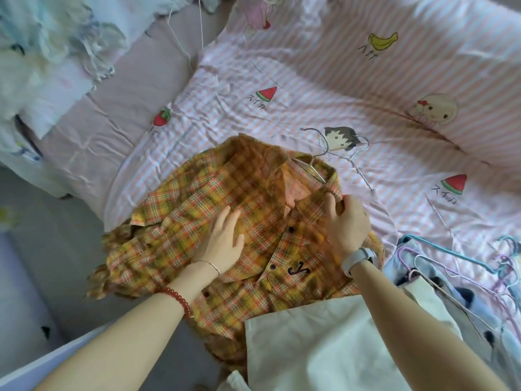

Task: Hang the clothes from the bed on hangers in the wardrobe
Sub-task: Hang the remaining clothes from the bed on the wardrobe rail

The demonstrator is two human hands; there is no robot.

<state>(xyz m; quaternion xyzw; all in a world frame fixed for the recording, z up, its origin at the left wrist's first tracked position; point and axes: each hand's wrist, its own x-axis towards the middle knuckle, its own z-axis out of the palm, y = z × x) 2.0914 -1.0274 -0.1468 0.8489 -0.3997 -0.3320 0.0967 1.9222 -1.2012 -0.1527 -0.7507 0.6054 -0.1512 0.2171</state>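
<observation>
Nearest the camera, a cream cloth (324,342) lies over the lower hem of the plaid shirt (197,210), which is spread front-up on the striped sheet (338,88) of the bed. The left hand (222,244) lies flat on the shirt's chest, fingers straight and relaxed, holding nothing, only pressing the fabric down. The right hand (349,221) has its fingers and thumb curled round the shirt's right shoulder edge, beside the collar. Just beyond it a wire hanger (335,156) sits with one arm tucked into the neck opening and its hook and other arm lying out on the sheet.

The step in hand looks like seating that free arm under the right shoulder. To do it well, the flat hand should pin the front so the shirt does not slide, while the gripping hand lifts the shoulder seam and draws it over the wire end (the collar should end up centred on the hook, or the shirt will hang crooked).

To the right, a bunch of coloured hangers (465,258) rests on pale blue clothing (451,300). Farther off, at the upper left, a heap of light clothes (48,43) waits on the bed.
</observation>
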